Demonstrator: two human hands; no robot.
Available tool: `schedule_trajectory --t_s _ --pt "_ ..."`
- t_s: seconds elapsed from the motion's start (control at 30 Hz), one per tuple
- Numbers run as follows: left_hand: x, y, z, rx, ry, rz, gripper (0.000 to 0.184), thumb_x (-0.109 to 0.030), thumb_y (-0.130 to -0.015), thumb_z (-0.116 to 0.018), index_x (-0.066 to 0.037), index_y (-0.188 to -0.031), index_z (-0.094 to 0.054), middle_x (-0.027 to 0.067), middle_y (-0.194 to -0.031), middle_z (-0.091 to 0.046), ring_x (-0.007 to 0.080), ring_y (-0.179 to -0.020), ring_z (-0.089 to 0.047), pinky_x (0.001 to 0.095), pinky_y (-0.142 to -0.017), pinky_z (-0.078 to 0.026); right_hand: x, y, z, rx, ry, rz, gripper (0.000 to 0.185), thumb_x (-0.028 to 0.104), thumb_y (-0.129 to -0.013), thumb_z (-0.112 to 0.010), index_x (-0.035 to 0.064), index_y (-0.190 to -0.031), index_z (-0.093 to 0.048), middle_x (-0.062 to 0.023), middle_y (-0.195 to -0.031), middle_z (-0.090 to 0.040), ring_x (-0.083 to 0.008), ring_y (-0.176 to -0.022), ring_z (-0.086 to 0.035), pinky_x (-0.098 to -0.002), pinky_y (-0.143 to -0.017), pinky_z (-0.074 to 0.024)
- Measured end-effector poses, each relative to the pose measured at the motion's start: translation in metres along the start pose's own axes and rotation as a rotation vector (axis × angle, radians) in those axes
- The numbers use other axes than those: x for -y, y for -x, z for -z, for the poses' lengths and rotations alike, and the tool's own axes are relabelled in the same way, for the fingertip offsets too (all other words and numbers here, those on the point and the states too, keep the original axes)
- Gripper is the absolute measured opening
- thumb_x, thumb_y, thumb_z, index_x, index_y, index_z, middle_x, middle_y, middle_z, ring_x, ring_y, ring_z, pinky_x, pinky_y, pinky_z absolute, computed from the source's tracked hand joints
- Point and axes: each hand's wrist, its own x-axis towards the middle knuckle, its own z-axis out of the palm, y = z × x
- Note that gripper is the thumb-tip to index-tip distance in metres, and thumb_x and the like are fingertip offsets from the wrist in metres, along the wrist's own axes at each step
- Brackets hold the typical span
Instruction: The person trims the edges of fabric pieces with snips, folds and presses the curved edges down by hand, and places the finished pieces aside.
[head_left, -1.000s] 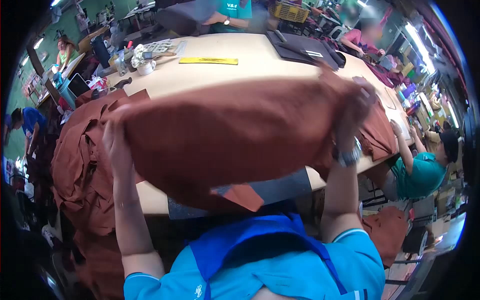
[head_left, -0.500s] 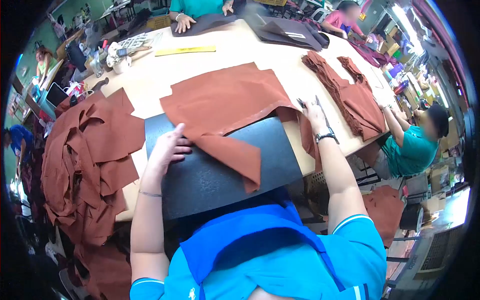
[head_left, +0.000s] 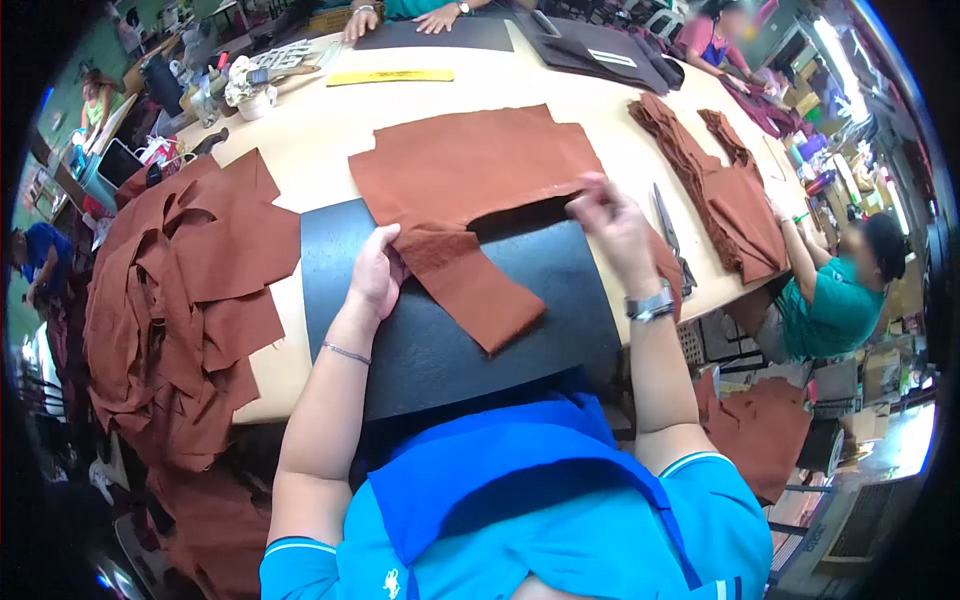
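A rust-brown cloth piece (head_left: 480, 160) lies across the table and over a black board (head_left: 440, 350), with a strip of it folded toward me. My left hand (head_left: 378, 272) is at the cloth's left edge, thumb on top and fingers partly hidden under it, closed on that edge. At the right end of the cloth, my right hand (head_left: 612, 225) pinches the edge; it is slightly blurred. The edge between the hands is raised, leaving a dark gap over the board. A pair of scissors (head_left: 668, 228) rests on the table just right of my right hand.
A heap of brown cloth pieces (head_left: 190, 290) hangs over the table's left edge. More stacked brown cloth (head_left: 700, 185) lies at right, near a co-worker in green (head_left: 835, 310). Farther back are a yellow ruler (head_left: 390, 76), a pot with a brush (head_left: 255, 100) and dark sheets (head_left: 590, 60).
My right hand has let go of the scissors, which now lie on the table, and moved left to the cloth edge. My left hand has closed on the cloth; the folded strip has shifted.
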Motion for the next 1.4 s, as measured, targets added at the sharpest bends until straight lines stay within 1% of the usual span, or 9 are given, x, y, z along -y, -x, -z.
schedule_trajectory --t_s 0.1,0.2,0.3,0.47,0.83,1.1,1.2,1.3,1.4 --pt "-0.006 0.0 -0.007 0.037 0.04 0.051 0.046 -0.039 -0.1 -0.048 -0.003 -0.129 -0.055 0.0109 -0.124 -0.064 0.0172 -0.11 -0.063 0.0316 -0.09 -0.051 0.025 0.029 -0.055 0.296 0.068 0.26 0.05 0.03 -0.084 -0.079 0.0021 -0.123 -0.064 -0.0124 -0.105 -0.072 -0.018 -0.096 -0.069 -0.0309 -0.084 -0.055" --pt "-0.013 0.007 -0.012 0.04 -0.194 0.069 0.048 -0.038 -0.098 -0.058 -0.001 -0.128 -0.055 0.0099 -0.121 -0.066 0.0159 -0.109 -0.063 0.031 -0.089 -0.052 0.041 0.048 -0.087 0.554 -0.155 0.021 0.044 0.016 -0.086 -0.077 0.0014 -0.125 -0.063 -0.0094 -0.104 -0.073 -0.0138 -0.092 -0.069 -0.0297 -0.083 -0.0551" --pt "-0.006 0.004 -0.012 0.124 -0.491 0.041 0.056 -0.025 -0.09 -0.074 0.006 -0.131 -0.051 0.0153 -0.123 -0.063 0.0146 -0.108 -0.061 0.0297 -0.082 -0.053 0.045 0.045 -0.097 0.592 -0.162 0.178 0.028 0.016 -0.088 -0.073 0.003 -0.111 -0.067 -0.0153 -0.099 -0.071 -0.0238 -0.087 -0.071 -0.0332 -0.078 -0.0555" --pt "0.019 -0.008 -0.006 0.054 -0.454 -0.225 0.044 -0.015 -0.094 -0.066 0.005 -0.13 -0.05 0.0136 -0.117 -0.065 0.0157 -0.101 -0.063 0.0309 -0.088 -0.052 0.023 0.012 -0.102 0.141 0.172 0.274 0.024 0.012 -0.09 -0.064 0.0051 -0.113 -0.066 -0.0156 -0.104 -0.07 -0.0322 -0.093 -0.069 -0.0394 -0.079 -0.0557" --pt "-0.033 0.0 0.015 0.051 0.327 0.214 0.026 -0.017 -0.087 -0.061 0.002 -0.105 -0.063 0.0122 -0.105 -0.069 0.0212 -0.093 -0.067 0.0365 -0.087 -0.055 0.009 0.005 -0.115 0.014 0.283 0.274 0.023 0.021 -0.094 -0.063 0.0058 -0.111 -0.064 -0.0146 -0.101 -0.071 -0.0305 -0.09 -0.07 -0.037 -0.076 -0.0551" --pt "-0.024 0.015 0.001 0.28 -0.428 0.274 0.035 -0.019 -0.087 -0.068 -0.001 -0.115 -0.061 0.0075 -0.107 -0.068 0.0153 -0.094 -0.067 0.0323 -0.076 -0.056 0.036 0.025 -0.117 0.278 -0.584 -0.176 0.023 0.023 -0.091 -0.074 0.0089 -0.094 -0.056 0.0074 -0.083 -0.051 -0.003 -0.069 -0.044 -0.0214 -0.061 -0.041" --pt "-0.024 0.023 -0.02 0.208 -0.1 0.302 0.048 -0.024 -0.088 -0.072 0.0 -0.126 -0.057 0.008 -0.118 -0.066 0.0164 -0.104 -0.065 0.0332 -0.09 -0.052 0.023 0.03 -0.129 0.24 -0.597 0.002 0.025 0.01 -0.084 -0.079 0.01 -0.092 -0.055 0.0066 -0.083 -0.051 -0.001 -0.07 -0.04 -0.0167 -0.063 -0.0362" --pt "-0.016 0.013 -0.022 0.099 0.019 0.289 0.048 -0.022 -0.089 -0.072 0.001 -0.128 -0.056 0.0115 -0.123 -0.064 0.0205 -0.114 -0.061 0.0355 -0.1 -0.048 0.025 0.034 -0.121 0.338 -0.52 0.039 0.02 0.021 -0.093 -0.071 0.0089 -0.092 -0.055 0.0055 -0.081 -0.049 -0.0007 -0.066 -0.04 -0.0168 -0.059 -0.0369" --pt "-0.011 0.009 -0.02 0.054 -0.077 0.149 0.046 -0.019 -0.09 -0.07 0.0 -0.129 -0.055 0.0118 -0.125 -0.062 0.0221 -0.116 -0.06 0.0369 -0.1 -0.048 0.043 0.039 -0.111 0.443 -0.878 -0.286 0.031 0.039 -0.102 -0.056 0.0086 -0.095 -0.055 0.0035 -0.076 -0.05 -0.0023 -0.059 -0.041 -0.0182 -0.053 -0.0384"
